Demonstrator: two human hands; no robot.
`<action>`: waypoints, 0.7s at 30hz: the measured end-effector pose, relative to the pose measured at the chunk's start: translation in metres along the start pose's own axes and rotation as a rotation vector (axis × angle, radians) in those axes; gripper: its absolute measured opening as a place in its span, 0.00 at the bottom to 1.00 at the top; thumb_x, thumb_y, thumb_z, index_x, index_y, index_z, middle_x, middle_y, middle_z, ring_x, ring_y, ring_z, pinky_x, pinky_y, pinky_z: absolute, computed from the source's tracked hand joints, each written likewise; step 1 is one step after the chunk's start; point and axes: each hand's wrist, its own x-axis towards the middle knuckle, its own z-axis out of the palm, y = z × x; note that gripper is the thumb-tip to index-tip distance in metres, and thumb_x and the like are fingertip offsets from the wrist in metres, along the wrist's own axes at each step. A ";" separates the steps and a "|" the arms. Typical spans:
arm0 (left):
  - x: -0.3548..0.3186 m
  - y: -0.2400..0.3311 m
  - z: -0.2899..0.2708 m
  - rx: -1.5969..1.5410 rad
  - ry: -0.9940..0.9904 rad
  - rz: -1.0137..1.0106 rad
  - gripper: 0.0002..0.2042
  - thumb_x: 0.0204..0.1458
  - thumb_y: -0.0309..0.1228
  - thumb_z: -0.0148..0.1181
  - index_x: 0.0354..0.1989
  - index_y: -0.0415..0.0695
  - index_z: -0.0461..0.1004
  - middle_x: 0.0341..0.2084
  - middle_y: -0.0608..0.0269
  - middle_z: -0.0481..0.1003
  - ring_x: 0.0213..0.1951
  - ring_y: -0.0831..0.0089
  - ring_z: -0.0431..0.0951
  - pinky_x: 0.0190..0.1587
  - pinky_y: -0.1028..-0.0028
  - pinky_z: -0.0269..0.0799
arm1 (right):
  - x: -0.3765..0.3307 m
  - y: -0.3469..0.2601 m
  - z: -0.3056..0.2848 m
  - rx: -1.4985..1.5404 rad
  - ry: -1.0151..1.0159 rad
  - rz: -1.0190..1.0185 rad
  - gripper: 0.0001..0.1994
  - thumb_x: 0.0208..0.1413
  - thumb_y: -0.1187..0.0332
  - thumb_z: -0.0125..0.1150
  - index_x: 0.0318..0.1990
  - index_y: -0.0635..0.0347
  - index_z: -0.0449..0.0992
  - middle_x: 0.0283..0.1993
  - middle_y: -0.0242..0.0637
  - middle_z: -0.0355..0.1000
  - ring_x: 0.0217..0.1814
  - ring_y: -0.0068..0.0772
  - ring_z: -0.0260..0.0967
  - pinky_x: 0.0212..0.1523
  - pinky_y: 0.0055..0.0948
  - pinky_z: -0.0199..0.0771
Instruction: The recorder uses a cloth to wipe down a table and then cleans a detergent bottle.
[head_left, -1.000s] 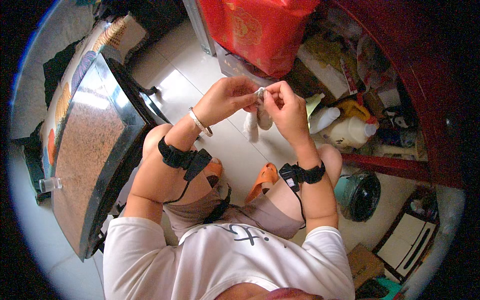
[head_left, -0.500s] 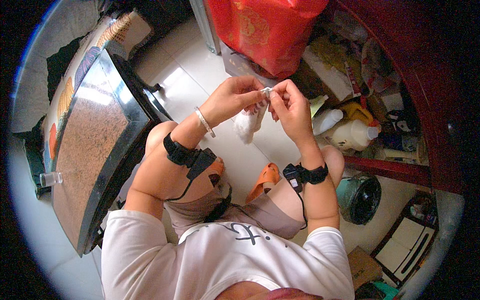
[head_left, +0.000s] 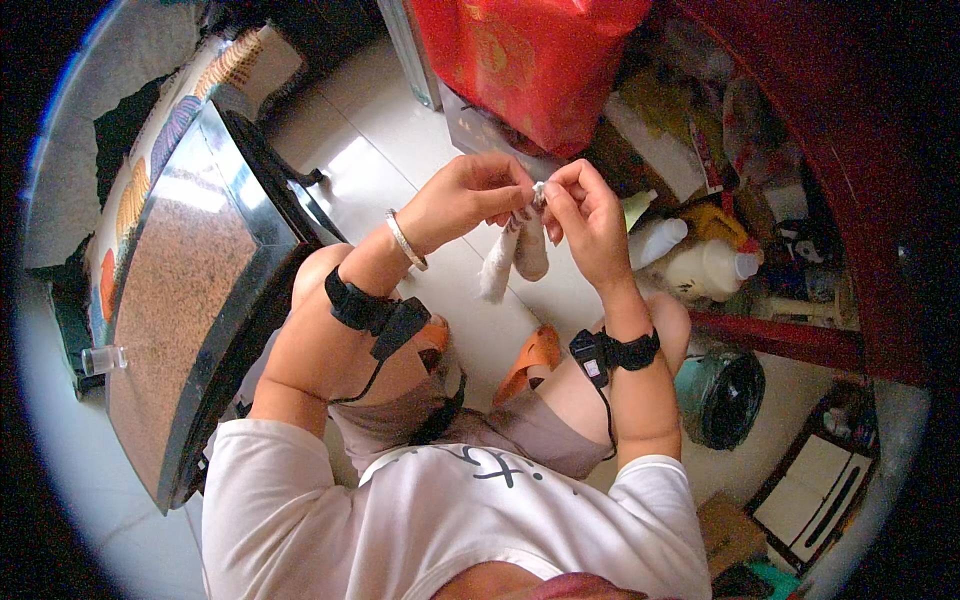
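Note:
A pair of whitish socks (head_left: 531,252) with darker stripes near the top hangs between my hands, its two toe ends dangling apart over the floor. My left hand (head_left: 474,203) pinches the bunched upper edge between thumb and fingers. Close beside it, my right hand (head_left: 588,217) grips the same white gathered bit with thumb and forefinger. The fingertips hide part of that gathered edge, so how the two socks are joined there cannot be made out.
A brown table (head_left: 185,290) with a black edge stands at left, a clear glass (head_left: 103,359) on its far side. Ahead hangs a red bag (head_left: 530,75). At right are an open cabinet with white bottles (head_left: 708,270) and a lined bin (head_left: 722,397). An orange slipper (head_left: 530,365) lies below.
The socks have swung and spread, so two separate hanging ends now show where they overlapped before. Both hands stay in nearly the same place, with slightly shifted fingers.

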 end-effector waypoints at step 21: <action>0.001 -0.003 -0.002 0.107 0.073 0.043 0.07 0.50 0.32 0.55 0.30 0.40 0.71 0.25 0.72 0.70 0.29 0.83 0.67 0.34 0.81 0.64 | -0.001 -0.001 0.001 0.069 -0.002 0.007 0.06 0.58 0.68 0.49 0.32 0.60 0.66 0.21 0.30 0.68 0.18 0.14 0.62 0.18 0.15 0.62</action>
